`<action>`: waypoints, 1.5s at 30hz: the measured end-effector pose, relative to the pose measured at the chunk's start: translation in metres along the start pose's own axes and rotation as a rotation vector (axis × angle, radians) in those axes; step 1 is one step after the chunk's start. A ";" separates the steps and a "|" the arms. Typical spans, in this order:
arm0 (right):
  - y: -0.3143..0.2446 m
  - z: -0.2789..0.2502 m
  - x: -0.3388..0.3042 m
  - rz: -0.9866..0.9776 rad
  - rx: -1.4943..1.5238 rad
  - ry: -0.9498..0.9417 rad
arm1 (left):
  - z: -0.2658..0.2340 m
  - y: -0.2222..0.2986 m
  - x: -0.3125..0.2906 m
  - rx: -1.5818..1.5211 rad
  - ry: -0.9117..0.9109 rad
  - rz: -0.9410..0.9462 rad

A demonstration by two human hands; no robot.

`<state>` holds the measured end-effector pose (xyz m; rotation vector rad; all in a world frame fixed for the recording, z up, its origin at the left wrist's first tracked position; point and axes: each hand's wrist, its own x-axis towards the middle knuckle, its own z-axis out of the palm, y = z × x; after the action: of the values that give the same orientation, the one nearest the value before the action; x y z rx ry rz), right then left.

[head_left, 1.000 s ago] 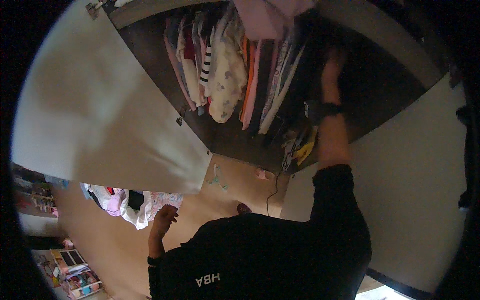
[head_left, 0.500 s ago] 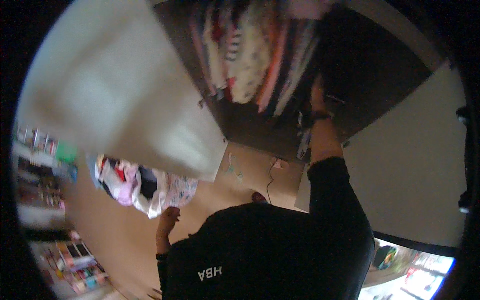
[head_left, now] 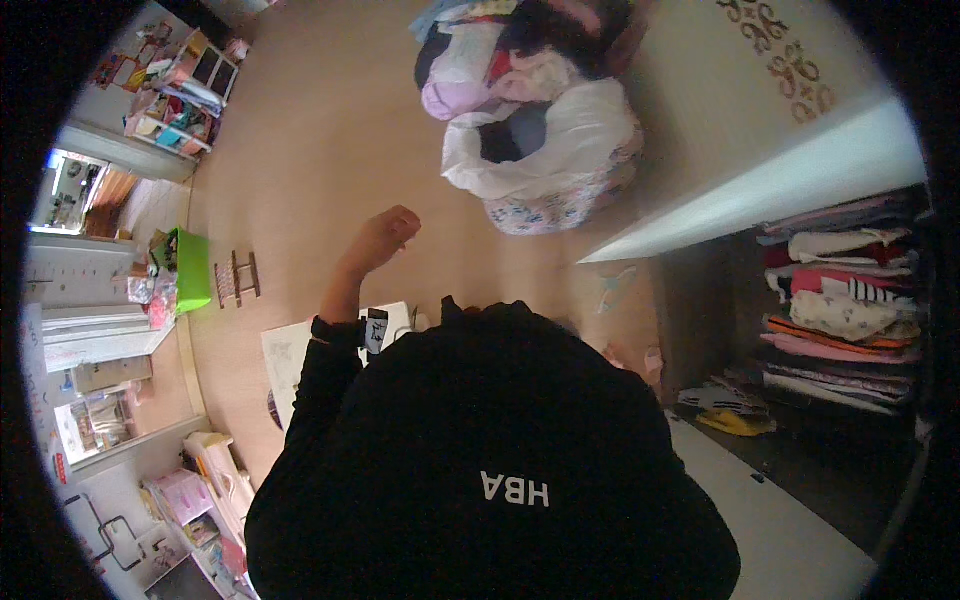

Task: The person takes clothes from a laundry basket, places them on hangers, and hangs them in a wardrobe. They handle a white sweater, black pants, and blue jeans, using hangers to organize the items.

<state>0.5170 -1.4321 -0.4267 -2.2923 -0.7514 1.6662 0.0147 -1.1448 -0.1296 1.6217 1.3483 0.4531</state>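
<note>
My left hand (head_left: 385, 238) reaches out over the floor, its fingers curled into a loose fist with nothing visible in them. A watch (head_left: 375, 331) with a pale face sits on that wrist. Nearest to the hand, at the upper middle, stands a patterned bag with a white lining (head_left: 590, 118), its mouth gaping and dark cloth inside. Clothes (head_left: 470, 65) in lilac, white, red and black are heaped against its far side. On the right, hanging clothes (head_left: 840, 315) fill part of an open wardrobe. My right hand is out of view.
A white wardrobe door (head_left: 770, 180) juts out between bag and wardrobe. Folded cloth with a yellow piece (head_left: 737, 422) lies on the wardrobe bottom. A small wooden stool (head_left: 237, 280) and a green bin (head_left: 193, 270) stand to the left. Shelves (head_left: 195, 90) line the far left.
My view has swung left, away from the wardrobe, which now appears at the right. My right hand, earlier reaching into the wardrobe, has left view. My left hand is now raised further forward.
</note>
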 end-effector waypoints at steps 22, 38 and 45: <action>-0.415 0.103 0.291 -0.612 -0.301 -0.050 | -0.062 -0.077 0.109 -0.362 0.146 -0.588; -0.507 0.173 0.528 -0.383 -0.504 0.232 | -0.053 -0.112 0.246 -0.303 0.124 -0.875; -0.507 0.186 0.519 -0.280 -0.759 -0.002 | -0.051 -0.113 0.261 -0.250 0.075 -0.905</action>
<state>0.3222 -0.7587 -0.6898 -2.4365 -1.8632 1.3965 -0.0019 -0.8931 -0.2704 0.6754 1.8241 0.1165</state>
